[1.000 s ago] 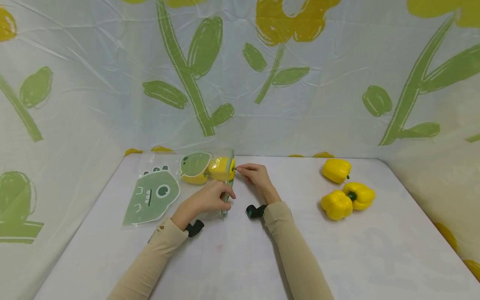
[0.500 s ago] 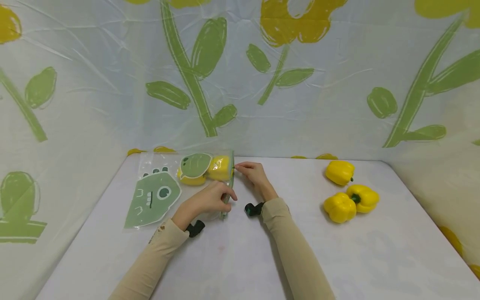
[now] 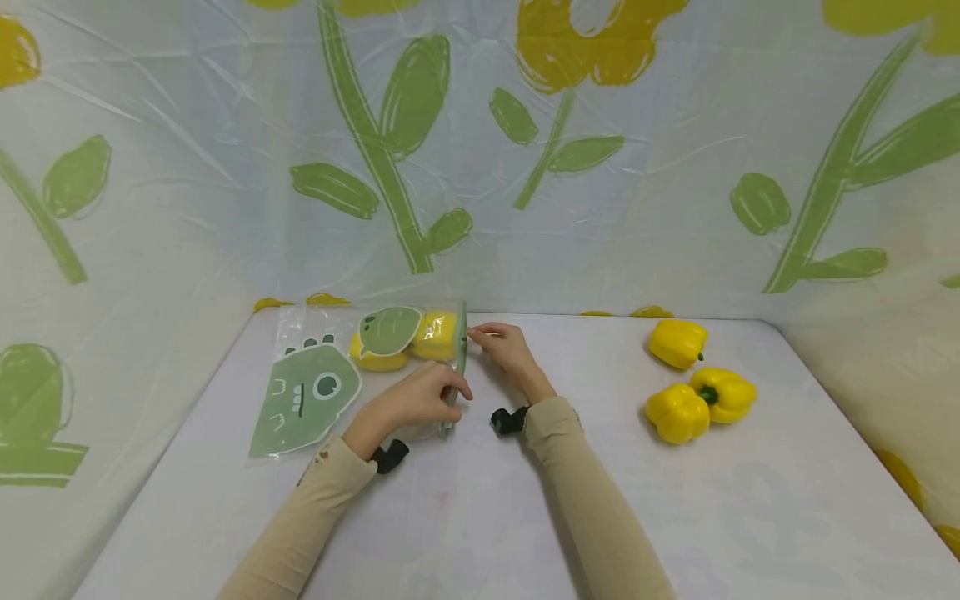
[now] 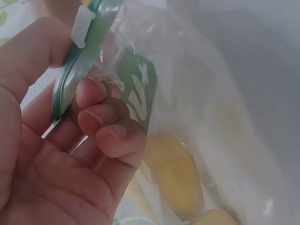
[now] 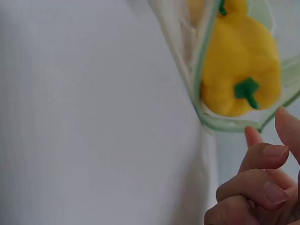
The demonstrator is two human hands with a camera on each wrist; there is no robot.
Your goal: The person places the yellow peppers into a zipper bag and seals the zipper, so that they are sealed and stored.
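Note:
A clear zip bag [image 3: 306, 383] with green monster prints lies on the table, its green-edged mouth facing right. Inside are two yellow bell peppers, the nearer one [image 3: 437, 335] just behind the mouth with its green stem toward the opening. My left hand [image 3: 416, 396] grips the mouth's near part; in the left wrist view the green zip strip [image 4: 70, 77] with a white slider [image 4: 83, 26] runs between thumb and curled fingers. My right hand [image 3: 506, 350] is at the mouth's far end. In the right wrist view its thumb and index fingertips [image 5: 253, 135] are right at the rim, apart.
Three more yellow bell peppers lie at the right: one farther back [image 3: 677, 343], two together in front [image 3: 677, 413] [image 3: 726, 395]. The white table [image 3: 480, 517] is backed by a hanging cloth [image 3: 637, 225] printed with flowers and leaves.
The pepper at the mouth has slid left, fully into the bag, and the other pepper has shifted left too. My right fingertips have come from its stem to the rim. My left hand stays.

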